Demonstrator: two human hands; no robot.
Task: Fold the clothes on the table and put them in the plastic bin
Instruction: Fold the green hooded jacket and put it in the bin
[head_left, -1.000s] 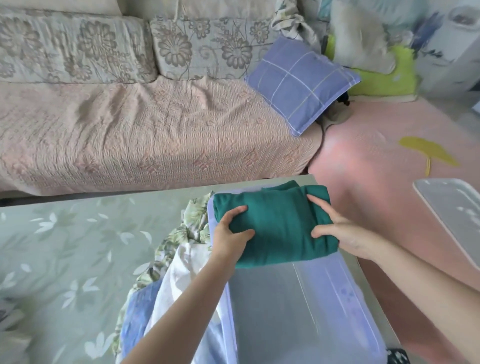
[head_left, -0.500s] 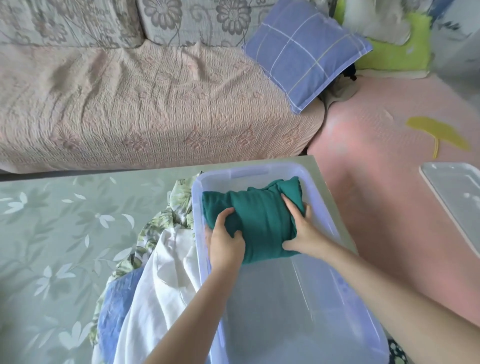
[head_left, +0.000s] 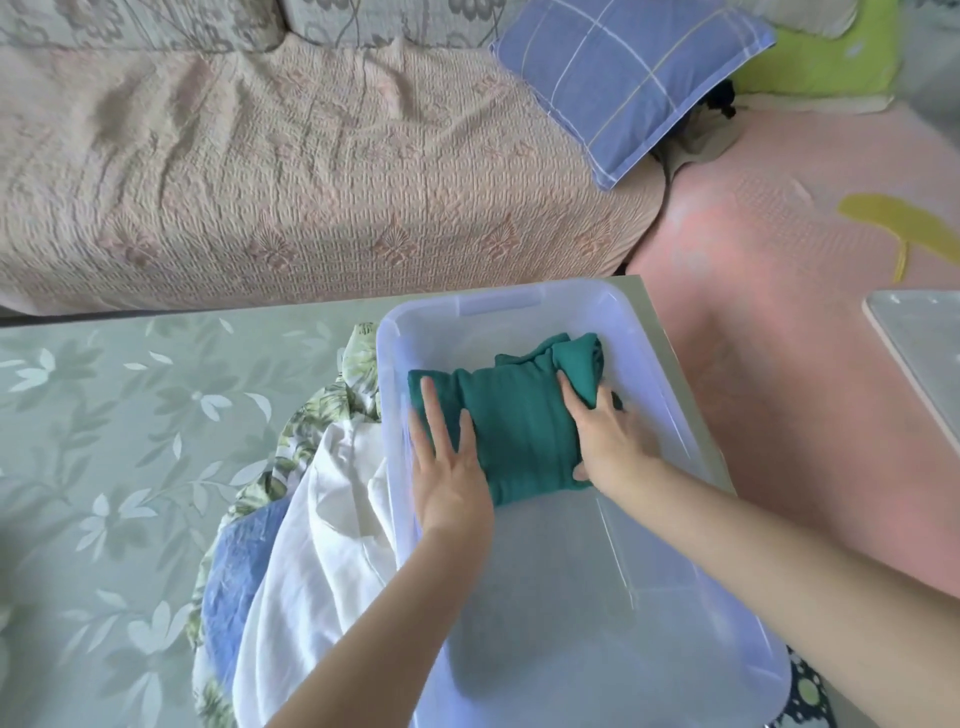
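We had the folded green garment (head_left: 519, 421) down on the floor of the clear plastic bin (head_left: 498, 301), which stood along the right edge of the bench (head_left: 130, 415) with its far end at the far right corner. The garment lay in the half of the bin nearer the bench's far edge, and the near half showed only bare plastic. Our left hand (head_left: 447, 467) rested flat on the garment's left end, its fingers (head_left: 430, 410) straight and spread, pinching nothing. Our right hand (head_left: 608, 441) lay over the right end, its fingers (head_left: 571, 410) stretched across the cloth beside a bunched fold and the thumb at the near hem; it looked to us like a press and not a grasp. We judged this to be the close of the placing step for this piece: the cloth was seated and only being patted flat. Just left of the bin, touching its long wall, a heap of unfolded clothes waited on the bench: a white garment (head_left: 322, 519) on top, a blue one (head_left: 234, 582) toward the near edge and a leaf-print one (head_left: 358, 364) toward the far edge. The next move, as we saw it, called for lifting both hands clear without dragging the fold open, then drawing the white garment out onto the open bench to the left to fold it.
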